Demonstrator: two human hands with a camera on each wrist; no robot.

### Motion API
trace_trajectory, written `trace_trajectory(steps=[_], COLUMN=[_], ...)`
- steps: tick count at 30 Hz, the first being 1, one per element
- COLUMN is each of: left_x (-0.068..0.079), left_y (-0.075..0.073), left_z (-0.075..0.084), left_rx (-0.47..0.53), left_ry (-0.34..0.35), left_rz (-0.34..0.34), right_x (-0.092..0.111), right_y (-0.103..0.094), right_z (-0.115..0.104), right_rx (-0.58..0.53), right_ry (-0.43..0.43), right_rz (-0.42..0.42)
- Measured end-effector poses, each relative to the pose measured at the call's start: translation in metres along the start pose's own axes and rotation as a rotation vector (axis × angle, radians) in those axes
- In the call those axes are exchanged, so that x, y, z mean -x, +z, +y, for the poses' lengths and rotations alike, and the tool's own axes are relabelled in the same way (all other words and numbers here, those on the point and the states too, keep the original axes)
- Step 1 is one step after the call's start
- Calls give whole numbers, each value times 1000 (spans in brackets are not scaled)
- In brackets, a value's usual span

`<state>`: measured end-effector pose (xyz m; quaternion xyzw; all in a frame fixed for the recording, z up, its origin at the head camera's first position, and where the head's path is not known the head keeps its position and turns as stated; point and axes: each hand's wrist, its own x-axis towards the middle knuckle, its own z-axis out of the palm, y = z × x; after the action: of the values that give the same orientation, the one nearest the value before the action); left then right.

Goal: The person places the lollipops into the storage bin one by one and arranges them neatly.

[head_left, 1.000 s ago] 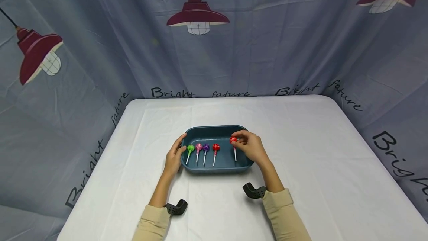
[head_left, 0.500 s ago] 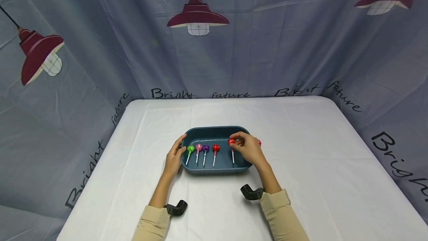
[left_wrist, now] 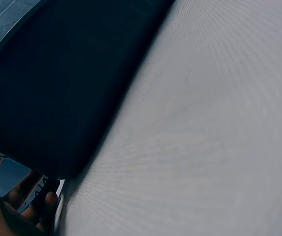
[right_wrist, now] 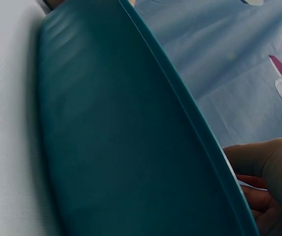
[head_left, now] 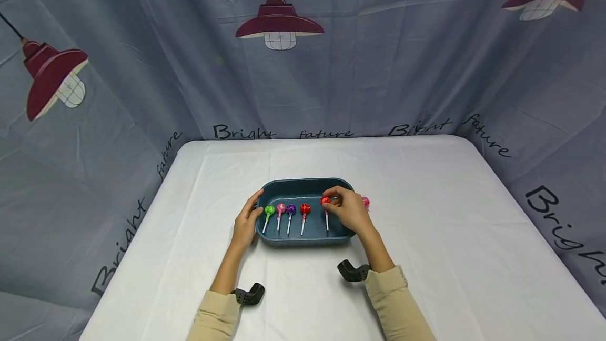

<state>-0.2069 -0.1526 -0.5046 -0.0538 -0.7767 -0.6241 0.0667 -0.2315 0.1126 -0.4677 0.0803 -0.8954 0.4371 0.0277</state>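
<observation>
A dark teal tray (head_left: 303, 242) sits on the white table. At its left end my left hand (head_left: 244, 228) grips the rim, thumb on the edge; the left wrist view shows the left hand's fingers (left_wrist: 48, 209) against the outside of that end. Inside the tray lie a green lollipop (head_left: 269, 210), a pink lollipop (head_left: 281, 209), a purple lollipop (head_left: 291, 209) and a red lollipop (head_left: 305, 209), sticks toward me. Right of these, my right hand (head_left: 351, 209) pinches another red lollipop (head_left: 326, 220) by its head, stick pointing down. My palm is over the tray's right end.
Just beyond the right hand, a second pink lollipop (head_left: 366, 202) shows on the table, partly hidden by the hand. White cloth (head_left: 426, 214) covers the table. A grey-blue curtain (head_left: 379, 78) printed with lamps encloses the back and sides.
My right hand has moved slightly left with the red lollipop, toward the row. The pink lollipop on the right has come into view behind it. The left hand has stayed put.
</observation>
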Motion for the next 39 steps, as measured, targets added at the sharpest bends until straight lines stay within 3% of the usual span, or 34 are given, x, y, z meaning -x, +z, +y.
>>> trace_trajectory(steps=[39], left_x=[-1], left_y=[-1], left_z=[-2], left_rx=[15], left_ry=[4], left_rz=[-9], right_x=[-19], right_y=[18], right_z=[-2], right_rx=[-22], right_ry=[18], right_rz=[-66])
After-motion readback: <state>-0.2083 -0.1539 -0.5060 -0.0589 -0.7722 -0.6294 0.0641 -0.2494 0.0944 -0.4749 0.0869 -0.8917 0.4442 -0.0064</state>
